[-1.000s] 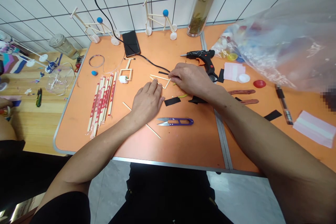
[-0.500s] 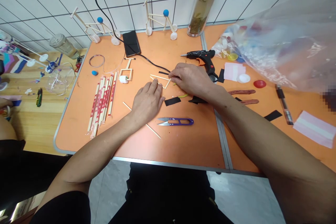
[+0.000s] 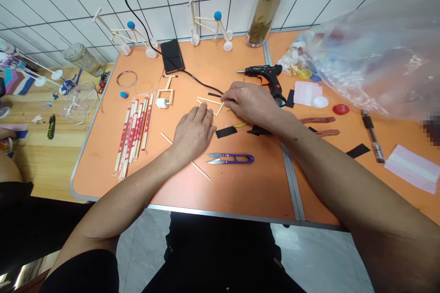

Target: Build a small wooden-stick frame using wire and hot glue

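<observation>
Short wooden sticks form a small angular frame on the orange table. My left hand lies flat, palm down, its fingertips on the lower left of that frame. At the frame's right corner, my right hand pinches the upper end of a slanted wooden stick. A longer thin stick passes beneath my left wrist. Purple thread snips and a black strip lie just below my hands. Pliers with brown handles are partly hidden under my right forearm.
Behind my right hand lies a black glue gun. Wrapped chopsticks and a small stick piece with a white roll are at left. Two stick bicycles, a phone, a tall bottle and a plastic bag stand farther back.
</observation>
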Demonstrator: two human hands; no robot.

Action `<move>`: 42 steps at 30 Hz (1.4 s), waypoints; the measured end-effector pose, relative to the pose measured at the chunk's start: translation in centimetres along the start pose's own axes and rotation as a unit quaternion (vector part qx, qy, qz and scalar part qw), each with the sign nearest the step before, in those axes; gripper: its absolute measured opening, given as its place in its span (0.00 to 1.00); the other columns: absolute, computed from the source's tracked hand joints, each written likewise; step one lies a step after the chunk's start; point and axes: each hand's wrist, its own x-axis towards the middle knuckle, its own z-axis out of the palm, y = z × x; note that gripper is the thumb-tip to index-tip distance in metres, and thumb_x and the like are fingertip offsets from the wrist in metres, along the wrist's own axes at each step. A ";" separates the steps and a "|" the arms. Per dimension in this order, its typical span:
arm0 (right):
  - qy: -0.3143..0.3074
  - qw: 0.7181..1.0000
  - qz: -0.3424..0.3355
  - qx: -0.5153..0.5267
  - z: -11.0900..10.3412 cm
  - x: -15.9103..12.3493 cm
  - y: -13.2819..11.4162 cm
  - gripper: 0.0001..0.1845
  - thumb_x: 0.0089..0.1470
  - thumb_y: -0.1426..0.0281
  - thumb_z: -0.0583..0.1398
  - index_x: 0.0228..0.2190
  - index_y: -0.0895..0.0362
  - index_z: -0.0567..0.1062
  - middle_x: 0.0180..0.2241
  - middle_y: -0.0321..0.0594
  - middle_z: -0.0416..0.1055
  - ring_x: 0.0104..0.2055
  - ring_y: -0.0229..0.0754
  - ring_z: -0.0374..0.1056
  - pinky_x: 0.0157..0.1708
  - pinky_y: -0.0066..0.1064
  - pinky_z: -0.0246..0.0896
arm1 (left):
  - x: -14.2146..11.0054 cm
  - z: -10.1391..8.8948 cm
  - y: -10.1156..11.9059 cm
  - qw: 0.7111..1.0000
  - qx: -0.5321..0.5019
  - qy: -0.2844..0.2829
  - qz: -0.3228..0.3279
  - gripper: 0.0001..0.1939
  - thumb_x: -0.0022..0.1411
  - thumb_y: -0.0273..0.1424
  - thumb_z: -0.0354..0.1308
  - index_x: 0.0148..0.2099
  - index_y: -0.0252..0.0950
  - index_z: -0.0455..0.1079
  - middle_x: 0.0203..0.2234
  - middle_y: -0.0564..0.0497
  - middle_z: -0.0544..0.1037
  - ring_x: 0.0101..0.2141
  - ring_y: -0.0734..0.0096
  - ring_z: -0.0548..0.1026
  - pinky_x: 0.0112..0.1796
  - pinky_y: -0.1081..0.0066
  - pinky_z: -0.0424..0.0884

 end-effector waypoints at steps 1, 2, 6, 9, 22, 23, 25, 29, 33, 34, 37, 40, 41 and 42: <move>0.000 1.000 0.000 -0.001 0.0 0.0 0.0 0.17 0.75 0.69 0.60 0.50 0.53 0.91 0.54 0.50 0.85 0.53 0.56 0.78 0.39 0.40 0.55 | 0.0 0.0 0.0 1.000 0.001 0.000 0.000 0.30 0.86 0.34 0.49 0.81 0.26 0.67 0.82 0.31 0.66 0.76 0.41 0.70 0.70 0.46 0.75; 0.000 1.000 -0.001 -0.001 0.0 0.0 -0.1 0.17 0.75 0.69 0.60 0.50 0.53 0.91 0.54 0.50 0.85 0.53 0.56 0.78 0.39 0.40 0.55 | 0.0 0.0 0.0 1.000 0.003 0.000 0.000 0.30 0.86 0.34 0.49 0.81 0.26 0.67 0.82 0.31 0.66 0.76 0.41 0.70 0.70 0.47 0.75; 0.000 1.000 0.001 -0.002 0.0 0.0 0.0 0.17 0.75 0.68 0.60 0.50 0.53 0.91 0.54 0.50 0.85 0.52 0.56 0.77 0.39 0.40 0.55 | 0.0 0.0 0.0 1.000 0.001 0.002 0.002 0.30 0.86 0.34 0.50 0.80 0.25 0.67 0.82 0.30 0.66 0.76 0.40 0.70 0.70 0.46 0.75; -0.002 1.000 0.003 -0.003 0.0 0.0 0.0 0.17 0.75 0.68 0.60 0.50 0.53 0.91 0.54 0.50 0.85 0.52 0.56 0.78 0.38 0.40 0.54 | 0.0 0.0 0.0 1.000 0.001 0.002 0.002 0.30 0.86 0.34 0.50 0.80 0.25 0.67 0.82 0.30 0.66 0.76 0.40 0.70 0.70 0.46 0.75; -0.001 1.000 -0.001 -0.002 0.0 0.0 -0.1 0.17 0.76 0.69 0.60 0.49 0.53 0.91 0.54 0.50 0.85 0.52 0.56 0.78 0.39 0.41 0.56 | 0.0 0.0 0.0 1.000 0.000 -0.002 -0.002 0.30 0.86 0.34 0.49 0.81 0.26 0.67 0.82 0.31 0.66 0.77 0.41 0.69 0.71 0.47 0.74; 0.000 1.000 -0.002 -0.001 -0.1 0.0 -0.1 0.17 0.76 0.69 0.60 0.49 0.53 0.91 0.54 0.50 0.85 0.52 0.56 0.78 0.39 0.41 0.55 | 0.0 0.0 0.0 1.000 0.000 -0.001 -0.002 0.30 0.86 0.34 0.49 0.81 0.26 0.67 0.82 0.31 0.66 0.77 0.42 0.69 0.71 0.48 0.74; 0.000 1.000 -0.001 0.001 -0.1 -0.1 -0.1 0.17 0.76 0.69 0.60 0.48 0.53 0.91 0.54 0.50 0.85 0.52 0.56 0.78 0.39 0.41 0.55 | 0.0 0.0 0.0 1.000 -0.001 0.002 -0.003 0.29 0.86 0.35 0.49 0.81 0.27 0.67 0.82 0.31 0.67 0.77 0.42 0.70 0.70 0.48 0.75; -0.001 1.000 0.003 0.001 -0.2 -0.1 -0.2 0.17 0.75 0.69 0.60 0.49 0.53 0.91 0.54 0.50 0.85 0.52 0.56 0.78 0.39 0.41 0.55 | 0.0 0.1 0.0 1.000 -0.003 0.004 0.000 0.29 0.86 0.34 0.49 0.80 0.28 0.68 0.82 0.31 0.67 0.76 0.42 0.70 0.70 0.47 0.75; -0.004 1.000 0.002 -0.001 0.0 0.0 -0.1 0.18 0.75 0.68 0.60 0.50 0.52 0.91 0.54 0.50 0.85 0.52 0.56 0.77 0.39 0.41 0.56 | 0.0 0.0 0.0 1.000 -0.002 0.003 0.000 0.29 0.86 0.34 0.49 0.81 0.28 0.68 0.82 0.31 0.67 0.76 0.42 0.70 0.70 0.47 0.75; -0.004 1.000 0.001 -0.001 0.0 0.1 0.0 0.17 0.75 0.68 0.60 0.49 0.53 0.91 0.54 0.50 0.85 0.52 0.56 0.78 0.39 0.41 0.55 | 0.0 0.0 0.0 1.000 -0.001 0.003 0.000 0.29 0.86 0.34 0.49 0.81 0.28 0.68 0.82 0.31 0.66 0.76 0.42 0.70 0.70 0.47 0.75; 0.001 1.000 0.000 -0.001 0.1 0.1 0.0 0.17 0.76 0.68 0.61 0.49 0.54 0.91 0.54 0.50 0.85 0.53 0.57 0.78 0.38 0.41 0.54 | 0.0 -0.1 0.1 1.000 0.002 -0.002 -0.003 0.30 0.86 0.34 0.50 0.81 0.27 0.67 0.83 0.31 0.66 0.76 0.41 0.70 0.70 0.47 0.75; 0.001 1.000 0.000 -0.003 0.1 0.1 0.0 0.16 0.76 0.69 0.61 0.49 0.54 0.91 0.54 0.50 0.85 0.53 0.56 0.79 0.37 0.40 0.52 | 0.0 -0.1 0.1 1.000 0.001 -0.003 -0.003 0.30 0.86 0.34 0.50 0.81 0.26 0.67 0.82 0.31 0.66 0.76 0.41 0.70 0.70 0.46 0.76; 0.002 1.000 0.000 -0.004 0.1 0.0 0.0 0.16 0.76 0.69 0.61 0.48 0.53 0.91 0.54 0.49 0.85 0.53 0.56 0.78 0.36 0.40 0.52 | 0.0 -0.1 0.1 1.000 -0.001 -0.002 -0.003 0.30 0.86 0.34 0.50 0.81 0.27 0.67 0.82 0.31 0.66 0.76 0.41 0.70 0.70 0.46 0.76; 0.002 1.000 -0.001 -0.004 0.1 0.0 0.0 0.16 0.76 0.69 0.61 0.48 0.53 0.91 0.54 0.49 0.85 0.53 0.56 0.78 0.37 0.40 0.52 | 0.0 -0.1 0.1 1.000 -0.003 -0.001 -0.002 0.30 0.86 0.34 0.50 0.81 0.27 0.67 0.82 0.31 0.66 0.76 0.41 0.70 0.70 0.46 0.76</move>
